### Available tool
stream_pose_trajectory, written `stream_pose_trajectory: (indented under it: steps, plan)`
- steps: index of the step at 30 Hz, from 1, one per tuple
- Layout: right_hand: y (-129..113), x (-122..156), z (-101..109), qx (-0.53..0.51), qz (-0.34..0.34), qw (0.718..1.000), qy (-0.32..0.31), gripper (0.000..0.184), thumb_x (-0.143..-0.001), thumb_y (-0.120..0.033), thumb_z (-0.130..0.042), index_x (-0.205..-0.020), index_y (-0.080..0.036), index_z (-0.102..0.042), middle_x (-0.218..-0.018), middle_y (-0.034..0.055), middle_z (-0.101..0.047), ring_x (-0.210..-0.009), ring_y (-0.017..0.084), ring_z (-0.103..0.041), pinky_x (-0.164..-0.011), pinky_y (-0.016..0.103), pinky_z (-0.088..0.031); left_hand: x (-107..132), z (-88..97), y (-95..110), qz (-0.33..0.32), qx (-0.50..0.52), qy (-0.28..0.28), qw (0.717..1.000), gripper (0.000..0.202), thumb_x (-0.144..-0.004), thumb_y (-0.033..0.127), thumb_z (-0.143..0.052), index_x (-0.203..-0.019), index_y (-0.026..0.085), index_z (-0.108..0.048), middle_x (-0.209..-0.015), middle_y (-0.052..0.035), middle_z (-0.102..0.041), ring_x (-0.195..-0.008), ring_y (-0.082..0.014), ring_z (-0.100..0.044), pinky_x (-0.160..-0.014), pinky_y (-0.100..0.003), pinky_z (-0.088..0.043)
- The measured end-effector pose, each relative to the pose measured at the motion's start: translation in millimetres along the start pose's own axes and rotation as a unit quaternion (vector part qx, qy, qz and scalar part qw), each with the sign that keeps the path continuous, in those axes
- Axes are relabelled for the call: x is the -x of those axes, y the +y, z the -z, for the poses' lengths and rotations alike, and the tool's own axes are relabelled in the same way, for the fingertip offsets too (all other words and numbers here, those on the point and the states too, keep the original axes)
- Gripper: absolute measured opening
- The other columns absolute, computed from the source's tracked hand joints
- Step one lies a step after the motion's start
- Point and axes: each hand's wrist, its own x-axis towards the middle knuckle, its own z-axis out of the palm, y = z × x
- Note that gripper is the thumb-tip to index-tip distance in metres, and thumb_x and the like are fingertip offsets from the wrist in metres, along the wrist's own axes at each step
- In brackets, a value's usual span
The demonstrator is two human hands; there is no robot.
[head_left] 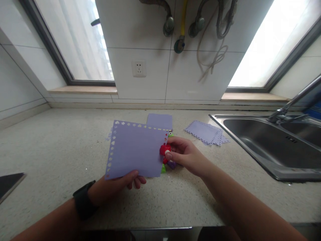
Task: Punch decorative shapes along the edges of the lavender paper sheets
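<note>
The right hand [184, 154] pinches a red punch [165, 149] onto the right edge of the purple sheet [136, 154], which the left hand [125, 180] grips from below above the counter [50, 147]. Cut-outs already line its left and top edges, while the right edge is barely begun and the bottom looks unpunched; a finished-looking stack [207, 132] lies near the sink [271, 140].

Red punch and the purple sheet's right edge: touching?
Touching. The head view shows the red punch, pinched in the right hand, overlapping the right edge of the purple sheet with no gap.
</note>
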Motion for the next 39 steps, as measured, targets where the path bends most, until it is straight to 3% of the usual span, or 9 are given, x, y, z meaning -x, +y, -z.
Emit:
stream_pose_trajectory:
  steps: [9, 19, 28, 39]
  plan:
    - [4, 2, -7, 0.010, 0.004, 1.000, 0.007, 0.044, -0.072, -0.021, -0.094, -0.111, -0.022, -0.074, -0.087, -0.0011, -0.073, -0.075, 0.010, -0.069, -0.073, 0.024, -0.058, -1, -7.8, 9, 0.005, -0.041, 0.108, 0.993, 0.043, -0.101, 0.047, -0.049, -0.092, 0.021, -0.083, -0.077, -0.0041, -0.078, -0.064, -0.0187, -0.062, -0.072, -0.035, -0.055]
    - [8, 5, -16, 0.043, 0.007, 0.999, 0.010, 0.041, -0.069, -0.019, -0.095, -0.100, -0.020, -0.068, -0.085, -0.0029, -0.066, -0.072, 0.010, -0.062, -0.066, 0.024, -0.052, -1, -8.1, 12, -0.010, -0.065, 0.126, 0.990, 0.042, -0.099, 0.049, -0.052, -0.093, 0.023, -0.084, -0.074, -0.0038, -0.078, -0.065, -0.0206, -0.065, -0.072, -0.037, -0.057]
    - [8, 4, -19, -0.003, -0.015, 1.000, 0.025, 0.043, -0.067, -0.021, -0.096, -0.098, -0.019, -0.067, -0.075, -0.0042, -0.069, -0.066, 0.009, -0.065, -0.066, 0.024, -0.054, 1, -6.0, -1, -0.009, -0.060, 0.129, 0.990, 0.039, -0.101, 0.049, -0.054, -0.093, 0.026, -0.085, -0.076, -0.0018, -0.078, -0.066, -0.0198, -0.064, -0.073, -0.036, -0.056]
    - [6, 3, -18, -0.018, -0.023, 0.999, 0.024, 0.041, -0.066, -0.022, -0.098, -0.099, -0.018, -0.074, -0.080, -0.0018, -0.073, -0.070, 0.011, -0.070, -0.069, 0.025, -0.060, 2, 0.7, 6, 0.009, -0.047, 0.126, 0.991, 0.044, -0.099, 0.055, -0.055, -0.087, 0.025, -0.085, -0.081, -0.0033, -0.081, -0.070, -0.0212, -0.067, -0.075, -0.036, -0.057]
